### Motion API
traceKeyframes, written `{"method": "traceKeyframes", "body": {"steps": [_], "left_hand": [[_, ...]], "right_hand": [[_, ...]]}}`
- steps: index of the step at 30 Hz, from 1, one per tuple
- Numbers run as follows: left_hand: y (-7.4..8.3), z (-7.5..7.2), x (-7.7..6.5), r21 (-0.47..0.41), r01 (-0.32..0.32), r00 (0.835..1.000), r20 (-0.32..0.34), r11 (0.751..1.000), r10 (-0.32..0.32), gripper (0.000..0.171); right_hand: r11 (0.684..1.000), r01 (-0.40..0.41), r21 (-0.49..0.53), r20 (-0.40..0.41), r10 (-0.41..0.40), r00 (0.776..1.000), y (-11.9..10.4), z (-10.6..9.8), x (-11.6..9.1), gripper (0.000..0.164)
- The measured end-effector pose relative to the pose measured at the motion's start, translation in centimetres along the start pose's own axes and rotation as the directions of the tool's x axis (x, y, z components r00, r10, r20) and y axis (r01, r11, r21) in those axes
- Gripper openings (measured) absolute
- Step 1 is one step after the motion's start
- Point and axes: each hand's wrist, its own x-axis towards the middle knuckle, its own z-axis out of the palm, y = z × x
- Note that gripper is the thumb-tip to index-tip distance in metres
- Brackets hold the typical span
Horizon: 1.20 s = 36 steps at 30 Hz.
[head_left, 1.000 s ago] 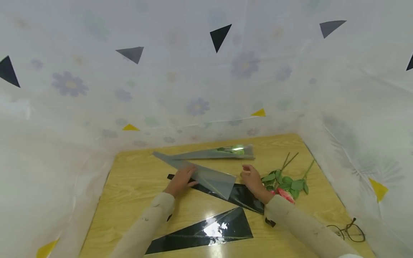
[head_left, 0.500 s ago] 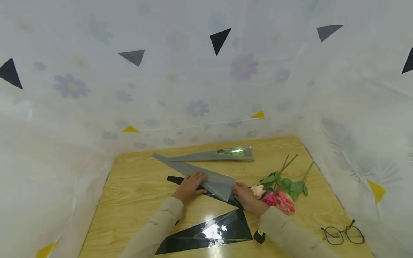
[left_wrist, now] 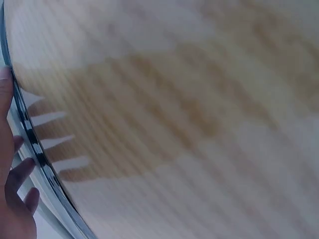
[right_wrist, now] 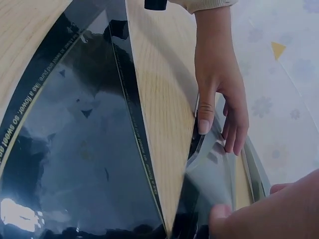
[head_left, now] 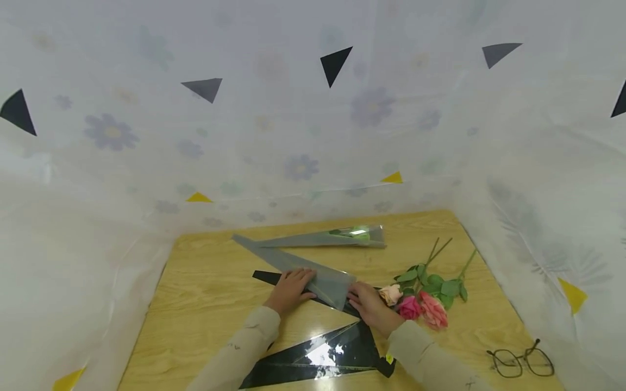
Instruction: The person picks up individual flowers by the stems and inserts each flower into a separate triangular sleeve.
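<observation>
A grey flower wrapping sleeve (head_left: pixel 326 274), long and tapered, lies slantwise over a black sleeve (head_left: pixel 264 277). My left hand (head_left: pixel 292 290) rests on the grey sleeve's middle, fingers stretched over it and thumb at its near edge. At the wide end, my right hand (head_left: pixel 368 307) pinches the sleeve's edge, its fingers bent and partly hidden. In the right wrist view, the right thumb (right_wrist: pixel 218 213) sits at the clear mouth of the sleeve, with the left hand (right_wrist: pixel 222 99) farther along it. Another black sleeve (head_left: pixel 293 355), shiny with printed borders, lies nearer me.
Behind lies a wrapped flower (head_left: pixel 359 234) in a grey sleeve. To the right are a cream rose (head_left: pixel 390 294), a magenta rose (head_left: pixel 409 308) and a coral rose (head_left: pixel 433 312). Eyeglasses (head_left: pixel 522 361) lie at the right edge. A small black item (head_left: pixel 386 366) sits beside the right sleeve.
My right hand has come left from beside the sleeve to its wide end and taken hold of the edge. My left hand has slid right along the sleeve.
</observation>
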Motion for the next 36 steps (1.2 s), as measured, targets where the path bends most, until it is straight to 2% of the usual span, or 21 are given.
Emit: {"method": "traceKeyframes", "body": {"steps": [4,10,14,18,23,27,31,36], "left_hand": [[0.4,0.2,-0.1,0.028,0.002,1.000,-0.026,1.000,-0.001,0.064],[1.2,0.0,0.3,0.055,0.021,1.000,-0.016,0.998,-0.020,0.064],[2.0,-0.2,-0.1,-0.006,-0.014,0.999,-0.046,1.000,0.014,0.074],[2.2,-0.5,-0.7,-0.027,-0.033,0.998,-0.059,0.999,0.031,0.087],[2.0,-0.7,-0.6,0.027,-0.019,0.997,-0.078,0.999,0.021,0.094],[2.0,-0.8,-0.2,0.003,-0.031,0.993,-0.112,1.000,0.031,0.098],[1.9,-0.9,-0.4,-0.041,-0.036,0.990,-0.141,0.999,0.030,0.102],[2.3,-1.5,-1.1,-0.027,-0.061,0.988,-0.146,0.998,0.056,0.098]], "right_hand": [[0.998,0.033,-0.046,-0.013,-0.034,0.999,0.8,0.3,-0.1,0.050],[0.979,0.107,-0.171,-0.048,-0.117,0.992,1.4,0.1,0.5,0.040],[0.959,0.153,-0.237,-0.065,-0.173,0.983,1.3,0.1,0.1,0.033],[0.942,0.195,-0.273,-0.017,-0.207,0.978,0.5,0.5,-1.1,0.032],[0.923,0.223,-0.313,0.129,-0.191,0.973,-2.0,1.3,-3.4,0.038],[0.923,0.219,-0.316,0.203,-0.160,0.966,-4.1,1.5,-5.5,0.041],[0.927,0.196,-0.320,0.190,-0.140,0.972,-5.3,0.5,-6.5,0.042],[0.917,0.174,-0.359,0.111,-0.143,0.983,-5.9,-2.0,-7.0,0.031]]}}
